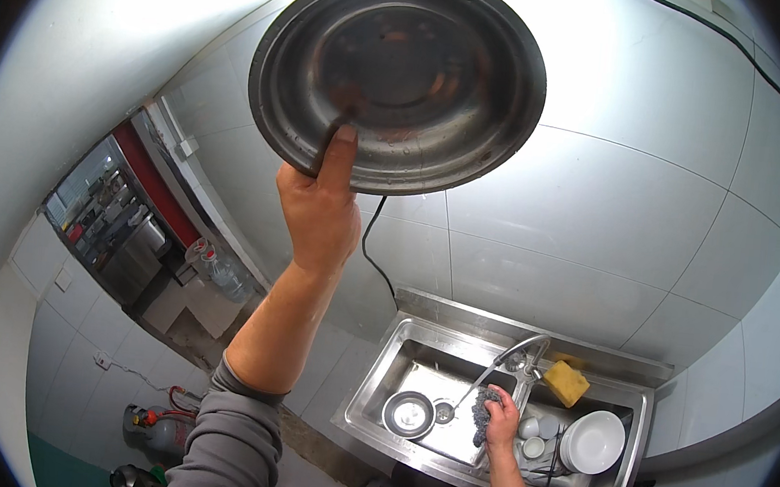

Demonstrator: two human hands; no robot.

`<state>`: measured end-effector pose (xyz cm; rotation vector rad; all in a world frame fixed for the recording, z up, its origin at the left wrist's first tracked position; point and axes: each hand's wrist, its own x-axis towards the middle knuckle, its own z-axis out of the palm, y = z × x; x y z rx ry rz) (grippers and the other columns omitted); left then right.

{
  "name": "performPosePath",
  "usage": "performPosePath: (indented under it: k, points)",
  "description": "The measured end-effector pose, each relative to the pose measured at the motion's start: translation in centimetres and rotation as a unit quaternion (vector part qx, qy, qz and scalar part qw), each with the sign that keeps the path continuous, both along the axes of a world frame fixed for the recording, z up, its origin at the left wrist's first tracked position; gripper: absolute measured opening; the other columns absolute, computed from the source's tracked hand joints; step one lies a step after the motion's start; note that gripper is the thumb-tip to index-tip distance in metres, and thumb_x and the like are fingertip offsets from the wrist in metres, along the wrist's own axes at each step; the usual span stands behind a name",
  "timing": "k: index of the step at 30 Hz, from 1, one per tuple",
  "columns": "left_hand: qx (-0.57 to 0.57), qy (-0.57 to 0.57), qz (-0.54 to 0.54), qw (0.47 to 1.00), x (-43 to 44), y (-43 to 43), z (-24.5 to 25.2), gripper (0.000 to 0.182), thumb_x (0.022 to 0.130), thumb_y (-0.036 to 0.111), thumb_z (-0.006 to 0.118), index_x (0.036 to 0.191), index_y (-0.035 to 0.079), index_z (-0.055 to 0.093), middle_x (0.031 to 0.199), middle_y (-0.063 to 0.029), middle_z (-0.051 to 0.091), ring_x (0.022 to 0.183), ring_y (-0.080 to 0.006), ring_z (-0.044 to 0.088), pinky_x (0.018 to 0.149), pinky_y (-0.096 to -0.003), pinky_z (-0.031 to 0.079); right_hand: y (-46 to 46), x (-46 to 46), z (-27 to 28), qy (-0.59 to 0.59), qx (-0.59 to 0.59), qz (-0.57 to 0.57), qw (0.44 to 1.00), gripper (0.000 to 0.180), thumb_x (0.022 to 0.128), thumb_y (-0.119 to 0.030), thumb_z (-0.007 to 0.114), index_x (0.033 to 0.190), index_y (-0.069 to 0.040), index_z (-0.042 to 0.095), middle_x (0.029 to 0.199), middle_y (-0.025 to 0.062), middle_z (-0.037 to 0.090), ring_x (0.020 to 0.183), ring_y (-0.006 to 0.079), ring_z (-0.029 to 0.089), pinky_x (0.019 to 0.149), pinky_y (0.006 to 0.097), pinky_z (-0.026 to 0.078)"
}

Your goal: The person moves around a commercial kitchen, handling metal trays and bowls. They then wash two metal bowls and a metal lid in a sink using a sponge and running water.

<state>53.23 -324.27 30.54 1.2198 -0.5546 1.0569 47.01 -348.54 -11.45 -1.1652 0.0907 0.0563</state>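
My left hand [324, 203] grips a wet stainless steel plate [406, 64] by its rim, thumb on the inner face. The plate is raised high before the tiled wall, and water drops cling to its rim. Lower right, my right hand [501, 420] is closed around a grey steel-wool scourer [484, 415] over the double sink. Water runs from the curved faucet [524, 346] into the left basin [414, 364]. In that basin a round metal bowl [409, 415] stands beside the drain [444, 412].
The right basin [634, 439] holds white bowls [595, 442], small cups [533, 447] and dark chopsticks [557, 442]. A yellow sponge [565, 384] rests behind it by the faucet. At left are a doorway, plastic bottles [224, 274] and a gas cylinder [161, 429].
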Motion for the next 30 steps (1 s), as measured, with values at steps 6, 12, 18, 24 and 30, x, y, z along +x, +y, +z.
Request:
performPosePath:
  k: [6,12,18,24,30]
  points:
    - [0.008,0.013,0.026,1.0,0.0,0.0,-0.6,0.017,0.096,0.006,0.063,0.112,0.001,0.065,0.112,-0.0092,0.07,0.101,-0.0165,0.068,0.087,-0.0289,0.056,-0.2,-0.2,-0.7,0.009,-0.016,0.006,1.0,0.037,0.081,0.002,0.054,0.116,0.003,0.065,0.099,0.0045,0.068,0.086,0.011,0.062,0.078,0.0229,0.049]
    - [0.012,0.07,0.094,0.993,-0.1,0.4,-2.5,0.019,0.097,0.004,0.062,0.115,-0.001,0.063,0.112,-0.008,0.069,0.1,-0.0167,0.067,0.087,-0.0281,0.055,-0.1,-0.7,-0.8,0.017,-0.037,0.009,0.999,0.036,0.081,-0.001,0.054,0.115,0.002,0.066,0.098,0.0036,0.066,0.086,0.0106,0.061,0.077,0.0226,0.049]
    - [0.015,-0.03,0.022,0.999,0.8,0.3,-9.7,0.028,0.096,0.001,0.061,0.124,0.003,0.058,0.122,-0.0046,0.063,0.112,-0.0141,0.06,0.095,-0.0307,0.051,-0.3,-0.7,-1.2,0.065,-0.03,0.003,0.997,0.035,0.084,-0.003,0.055,0.118,0.002,0.065,0.095,0.0043,0.066,0.081,0.0098,0.06,0.072,0.023,0.049]
    - [0.236,-0.004,0.061,0.97,-0.9,1.3,-17.8,0.055,0.09,0.014,0.071,0.135,-0.002,0.044,0.131,-0.0268,0.055,0.116,-0.0345,0.061,0.098,-0.0445,0.053,-1.2,0.0,-3.9,0.105,0.031,0.0,0.994,0.033,0.086,-0.004,0.056,0.118,0.003,0.063,0.09,0.0048,0.066,0.075,0.0113,0.06,0.07,0.0248,0.05]
    - [0.145,0.235,0.03,0.961,-4.2,1.7,-26.8,0.036,0.099,0.013,0.06,0.131,0.0,0.052,0.124,-0.0146,0.062,0.11,-0.0202,0.061,0.1,-0.0314,0.046,-1.4,-0.6,-7.9,0.219,0.05,0.022,0.974,0.03,0.089,-0.007,0.058,0.118,0.002,0.062,0.097,0.0059,0.069,0.083,0.0135,0.064,0.077,0.0261,0.051]
